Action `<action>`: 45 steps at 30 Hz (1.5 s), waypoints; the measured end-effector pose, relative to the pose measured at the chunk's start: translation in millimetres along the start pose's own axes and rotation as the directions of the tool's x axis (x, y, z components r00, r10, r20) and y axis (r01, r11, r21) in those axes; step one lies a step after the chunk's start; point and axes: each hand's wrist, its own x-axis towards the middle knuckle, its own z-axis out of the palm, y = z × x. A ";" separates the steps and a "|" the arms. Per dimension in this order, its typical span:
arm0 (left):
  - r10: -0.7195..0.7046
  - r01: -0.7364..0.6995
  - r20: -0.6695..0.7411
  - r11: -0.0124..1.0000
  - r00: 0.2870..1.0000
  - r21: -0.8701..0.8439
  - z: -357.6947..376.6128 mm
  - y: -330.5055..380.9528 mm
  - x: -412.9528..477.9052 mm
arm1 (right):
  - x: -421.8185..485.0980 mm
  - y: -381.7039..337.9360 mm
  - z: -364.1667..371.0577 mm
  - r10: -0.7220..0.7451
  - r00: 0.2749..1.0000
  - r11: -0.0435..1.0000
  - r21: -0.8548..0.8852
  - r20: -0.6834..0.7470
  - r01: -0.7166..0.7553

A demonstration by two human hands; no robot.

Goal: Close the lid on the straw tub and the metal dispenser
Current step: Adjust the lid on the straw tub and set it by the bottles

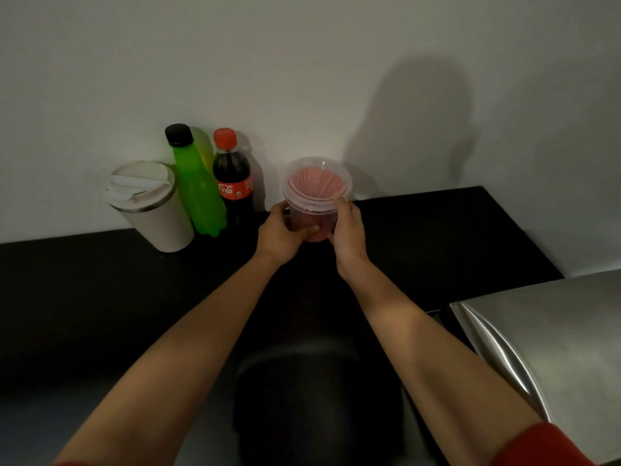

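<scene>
A clear plastic straw tub [316,196] full of pink straws stands on the black counter near the wall, a clear lid lying over its rim. My left hand [280,232] wraps the tub's lower left side. My right hand [347,228] grips its right side, with the fingertips up at the lid's edge. The metal dispenser [551,338] is a brushed steel body at the lower right, partly cut off by the frame; its lid is not visible.
A white tumbler with a flip lid [148,203] stands at the left by the wall. Beside it are a green bottle [196,186] and a cola bottle [233,179]. The black counter [437,237] ends at the right near the dispenser.
</scene>
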 end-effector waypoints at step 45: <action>0.161 -0.159 -0.003 0.975 0.987 0.158 -17.9 58.2 -120.7 | -92.5 -63.6 -35.6 -0.185 0.972 0.962 -0.228 -0.142 0.150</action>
